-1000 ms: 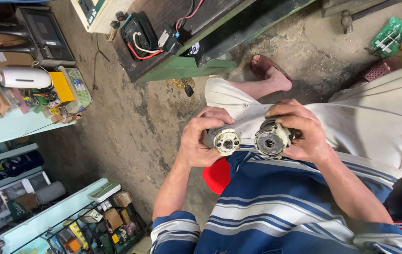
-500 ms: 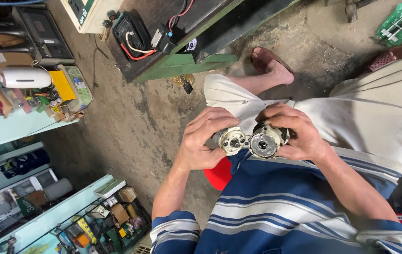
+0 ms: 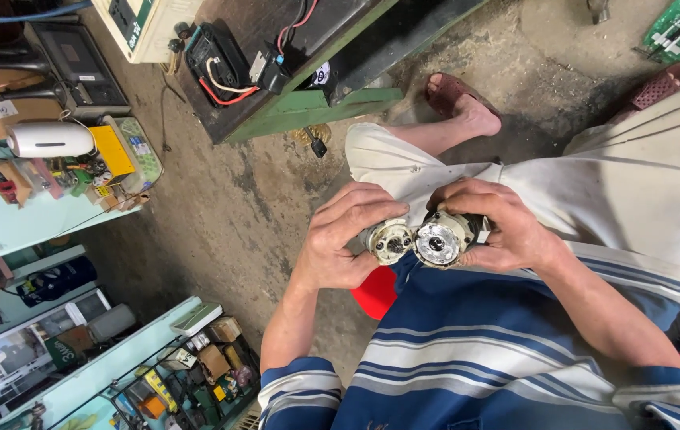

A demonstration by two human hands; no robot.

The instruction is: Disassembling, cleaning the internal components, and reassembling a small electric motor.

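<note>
Gripping round cream part [image 3: 388,241], left hand [image 3: 345,236]; right hand [image 3: 493,225] fingers closed on metal housing [image 3: 440,239]; red stool [image 3: 377,291] below

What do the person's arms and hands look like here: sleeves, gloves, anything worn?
Both hands are bare: no gloves on the left hand or the right hand, and no watch or rings visible. Forearms are uncovered. Short sleeves end near the elbows, striped in blue, white and grey, matching the shirt.

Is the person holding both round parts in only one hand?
No. The left hand holds the whitish round part, while the right hand holds the grey round part.
</note>
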